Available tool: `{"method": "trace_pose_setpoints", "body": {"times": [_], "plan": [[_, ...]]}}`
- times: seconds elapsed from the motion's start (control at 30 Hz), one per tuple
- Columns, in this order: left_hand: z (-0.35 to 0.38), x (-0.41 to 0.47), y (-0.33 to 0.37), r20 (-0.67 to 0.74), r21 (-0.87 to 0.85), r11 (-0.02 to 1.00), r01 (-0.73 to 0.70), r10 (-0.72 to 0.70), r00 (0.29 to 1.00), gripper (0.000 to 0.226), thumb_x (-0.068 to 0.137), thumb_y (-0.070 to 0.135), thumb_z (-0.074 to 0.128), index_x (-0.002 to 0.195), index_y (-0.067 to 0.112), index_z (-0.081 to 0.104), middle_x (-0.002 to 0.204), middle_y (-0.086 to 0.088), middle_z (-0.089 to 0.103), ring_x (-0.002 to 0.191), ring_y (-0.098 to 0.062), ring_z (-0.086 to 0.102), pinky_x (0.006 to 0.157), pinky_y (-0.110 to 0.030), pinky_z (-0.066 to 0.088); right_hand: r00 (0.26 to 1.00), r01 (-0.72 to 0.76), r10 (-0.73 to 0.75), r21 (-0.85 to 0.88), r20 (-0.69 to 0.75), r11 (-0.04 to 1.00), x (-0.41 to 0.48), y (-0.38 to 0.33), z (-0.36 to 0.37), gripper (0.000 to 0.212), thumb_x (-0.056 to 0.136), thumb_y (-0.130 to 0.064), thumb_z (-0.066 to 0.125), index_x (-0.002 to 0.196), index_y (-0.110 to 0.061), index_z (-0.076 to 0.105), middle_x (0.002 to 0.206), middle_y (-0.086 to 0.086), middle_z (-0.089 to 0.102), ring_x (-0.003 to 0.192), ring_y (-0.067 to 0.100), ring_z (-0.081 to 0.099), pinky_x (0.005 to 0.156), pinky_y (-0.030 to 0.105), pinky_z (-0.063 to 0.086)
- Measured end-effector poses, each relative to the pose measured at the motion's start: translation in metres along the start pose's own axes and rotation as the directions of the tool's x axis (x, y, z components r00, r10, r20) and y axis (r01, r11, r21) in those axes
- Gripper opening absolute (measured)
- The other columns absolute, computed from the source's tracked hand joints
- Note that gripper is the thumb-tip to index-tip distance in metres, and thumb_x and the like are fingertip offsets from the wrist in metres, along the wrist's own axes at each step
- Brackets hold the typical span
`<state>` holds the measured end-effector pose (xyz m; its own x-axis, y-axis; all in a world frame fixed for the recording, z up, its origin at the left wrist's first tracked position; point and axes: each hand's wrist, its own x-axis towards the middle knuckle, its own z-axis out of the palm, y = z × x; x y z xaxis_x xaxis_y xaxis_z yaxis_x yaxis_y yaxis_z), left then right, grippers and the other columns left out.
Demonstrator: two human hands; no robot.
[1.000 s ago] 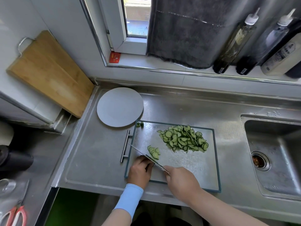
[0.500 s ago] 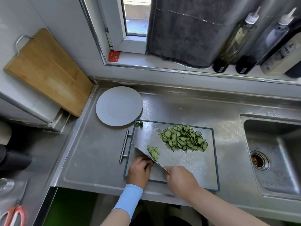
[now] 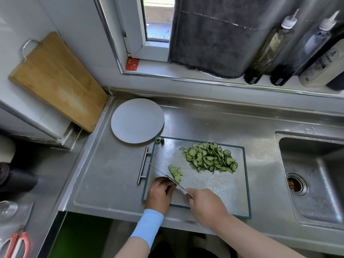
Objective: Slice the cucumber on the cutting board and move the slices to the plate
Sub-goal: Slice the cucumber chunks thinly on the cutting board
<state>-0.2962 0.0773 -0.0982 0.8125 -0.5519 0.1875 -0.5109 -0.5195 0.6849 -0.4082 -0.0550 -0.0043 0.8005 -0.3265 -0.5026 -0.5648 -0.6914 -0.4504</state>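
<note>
The right hand has its fingers clamped on the knife; the left hand curls its fingers right by it, hiding what they hold; a slip could cut them; slices lie on the board, none on the plate.

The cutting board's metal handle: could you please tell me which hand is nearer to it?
Left. The left hand sits by the near end of the handle, on the cutting board; the right hand, gripping the knife, is farther right along the near edge.
</note>
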Motion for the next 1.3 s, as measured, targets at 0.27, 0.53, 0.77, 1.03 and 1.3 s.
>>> {"method": "trace_pose_setpoints", "body": {"times": [0.27, 0.53, 0.77, 1.03, 1.3], "plan": [[-0.002, -0.001, 0.002, -0.005, 0.013, 1.0, -0.023, 0.023, 1.0, 0.021, 0.065, -0.001, 0.085, 0.079, 0.011, 0.074, 0.086, -0.004, 0.067, 0.082, -0.013, 0.057, 0.079, -0.014, 0.043, 1.0, -0.014, 0.013, -0.029, -0.009, 0.999, -0.014, 0.013, -0.001, 0.022, 0.101, -0.027, 0.038, 0.089, -0.021, 0.055, 0.073, 0.002, 0.061, 0.065, 0.022, 0.051, 0.057, 0.034, 0.038], [0.0, -0.004, -0.002, 0.012, 0.003, 1.0, -0.027, 0.027, 1.0, 0.02, 0.066, 0.0, 0.084, 0.081, 0.01, 0.075, 0.086, -0.003, 0.067, 0.085, -0.014, 0.058, 0.076, -0.016, 0.046, 0.999, -0.029, 0.029, -0.011, 0.027, 1.0, 0.011, -0.004, 0.002, 0.019, 0.097, -0.02, 0.04, 0.087, -0.02, 0.057, 0.07, -0.001, 0.053, 0.069, 0.024, 0.049, 0.06, 0.033, 0.038], [-0.002, -0.003, -0.004, 0.031, 0.02, 0.999, -0.044, 0.044, 0.999, 0.021, 0.068, 0.001, 0.083, 0.084, 0.01, 0.075, 0.087, -0.003, 0.067, 0.085, -0.015, 0.058, 0.079, -0.015, 0.044, 1.0, -0.014, 0.014, -0.012, 0.025, 1.0, 0.02, -0.012, 0.006, 0.02, 0.097, -0.026, 0.041, 0.094, -0.022, 0.06, 0.075, -0.001, 0.058, 0.074, 0.027, 0.057, 0.065, 0.036, 0.049], [-0.003, -0.002, -0.003, 0.003, 0.019, 0.999, -0.049, 0.049, 0.999, 0.021, 0.066, -0.001, 0.083, 0.081, 0.011, 0.075, 0.087, -0.005, 0.067, 0.085, -0.012, 0.056, 0.081, -0.014, 0.044, 1.0, 0.012, -0.013, -0.04, -0.015, 0.999, -0.012, 0.006, 0.001, 0.018, 0.099, -0.025, 0.038, 0.089, -0.024, 0.052, 0.071, -0.002, 0.056, 0.067, 0.022, 0.049, 0.056, 0.032, 0.039], [-0.002, -0.003, 0.001, -0.019, 0.026, 0.999, -0.021, 0.022, 1.0, 0.022, 0.063, -0.002, 0.085, 0.079, 0.01, 0.075, 0.086, -0.004, 0.068, 0.084, -0.01, 0.055, 0.08, -0.013, 0.042, 1.0, -0.017, 0.017, -0.027, 0.021, 1.0, -0.012, 0.008, 0.0, 0.019, 0.1, -0.023, 0.039, 0.09, -0.023, 0.055, 0.071, -0.002, 0.054, 0.066, 0.021, 0.047, 0.053, 0.027, 0.032]]}}
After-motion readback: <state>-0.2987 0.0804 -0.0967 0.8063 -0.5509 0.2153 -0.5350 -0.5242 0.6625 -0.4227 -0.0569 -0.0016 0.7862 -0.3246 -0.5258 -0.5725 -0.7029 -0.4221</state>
